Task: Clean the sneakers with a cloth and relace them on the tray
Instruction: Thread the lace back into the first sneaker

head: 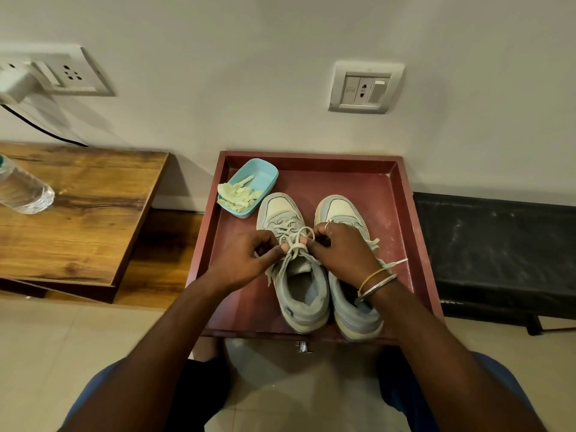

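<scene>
In the tray (352, 179) a left sneaker (304, 304) and a right sneaker (338, 207) stand side by side, toes toward the far edge and heels by the near edge. The left hand (246, 263) and right hand (343, 247) meet over the left sneaker, each pinching its lace (294, 244) above the tongue. The right wrist crosses the right sneaker. A dish (261, 176) holding a cloth (238, 196) sits in the tray's far left corner. Left of the tray, a bottle (21, 191) lies on a tabletop (78, 219).
</scene>
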